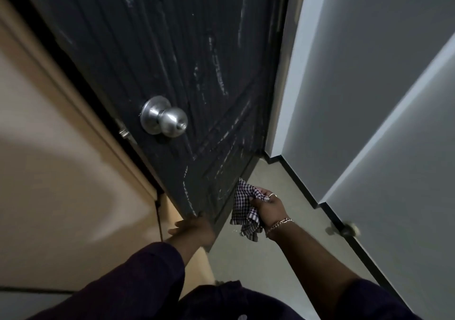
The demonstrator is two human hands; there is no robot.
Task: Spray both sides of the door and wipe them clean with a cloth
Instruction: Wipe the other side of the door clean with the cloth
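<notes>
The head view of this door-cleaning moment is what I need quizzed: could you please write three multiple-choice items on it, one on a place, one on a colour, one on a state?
1. Where is the cloth?
A. draped over the knob
B. in the right hand, near the door's lower part
C. on the floor

2. What colour is the door knob?
A. silver
B. gold
C. black

3. How does the left hand stand?
A. holding a spray bottle
B. turning the knob
C. on the bottom edge of the door

Answers: 1 B, the right hand has its grip on the checked cloth beside the lower panel. 2 A, the knob shines as bare silver metal. 3 C, the fingers rest at the door's lower edge, holding no bottle.
</notes>
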